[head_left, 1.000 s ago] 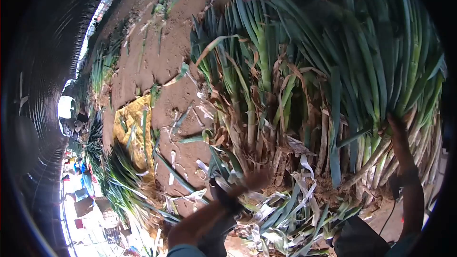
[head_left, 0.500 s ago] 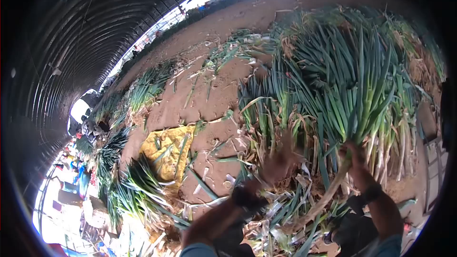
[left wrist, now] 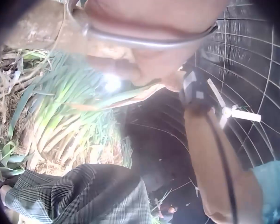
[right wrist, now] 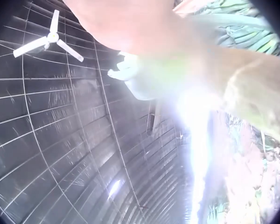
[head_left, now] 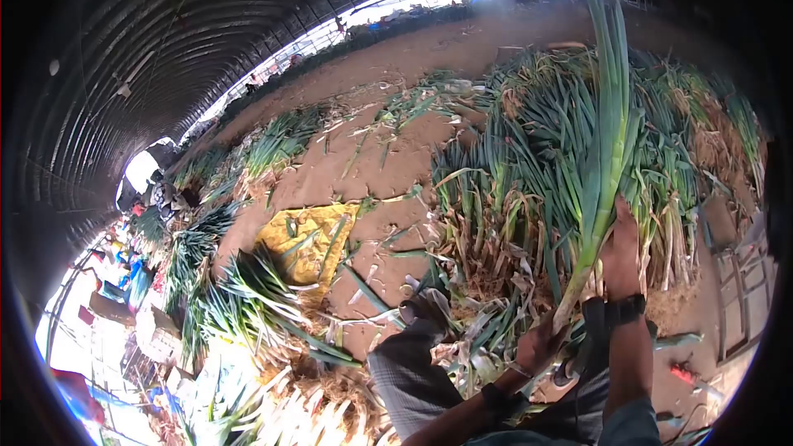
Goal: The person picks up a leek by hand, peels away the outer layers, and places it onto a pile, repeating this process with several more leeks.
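Observation:
In the head view a long green onion (head_left: 607, 140) rises at a slant in front of me, its leaf tips pointing up and its pale end low. My right hand (head_left: 621, 260) grips the stalk partway along. At the pale lower end, my left hand (head_left: 537, 348) holds the stalk between curled fingers. The left wrist view shows a thin strip of peel (left wrist: 147, 94) running from the fingers. Glare washes out the stalk (right wrist: 170, 74) under my right hand in the right wrist view. A standing bunch of green onions (head_left: 496, 235) lies just beyond my hands.
Loose peelings (head_left: 491, 343) litter the soil by my feet. A yellow sack (head_left: 301, 239) lies left of centre, with another onion heap (head_left: 256, 289) beside it. A metal frame (head_left: 735, 314) stands at the right edge. My checked trouser leg (head_left: 413, 376) is below.
The right hand has drawn one green onion out of the bunch and raised it towards me. The left hand has come across to its lower end. The head view has tilted up.

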The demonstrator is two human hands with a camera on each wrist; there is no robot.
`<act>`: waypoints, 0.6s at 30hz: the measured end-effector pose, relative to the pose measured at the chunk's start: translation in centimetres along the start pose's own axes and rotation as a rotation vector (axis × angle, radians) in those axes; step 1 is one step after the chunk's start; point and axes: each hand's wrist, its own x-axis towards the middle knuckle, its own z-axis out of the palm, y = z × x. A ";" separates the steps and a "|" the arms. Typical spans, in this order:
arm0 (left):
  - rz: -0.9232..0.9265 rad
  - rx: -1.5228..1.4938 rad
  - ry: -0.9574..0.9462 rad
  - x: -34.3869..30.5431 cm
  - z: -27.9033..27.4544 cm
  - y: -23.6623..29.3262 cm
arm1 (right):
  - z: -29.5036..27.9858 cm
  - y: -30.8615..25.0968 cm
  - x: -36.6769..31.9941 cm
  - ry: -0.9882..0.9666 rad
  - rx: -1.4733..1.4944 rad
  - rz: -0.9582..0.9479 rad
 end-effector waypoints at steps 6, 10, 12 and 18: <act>0.001 0.051 0.129 -1.4 -1.0 0.2 | 3.5 -0.4 -2.5 0.063 0.377 0.075; 0.047 0.055 0.193 -1.6 -2.2 -0.8 | 4.6 0.3 -2.8 0.059 0.424 0.050; 0.006 0.061 0.171 -1.4 -2.9 -0.9 | 2.8 2.6 -1.6 0.087 0.391 0.001; 0.194 0.081 0.323 2.2 -7.0 0.6 | 1.5 7.7 -13.5 0.097 -0.429 0.146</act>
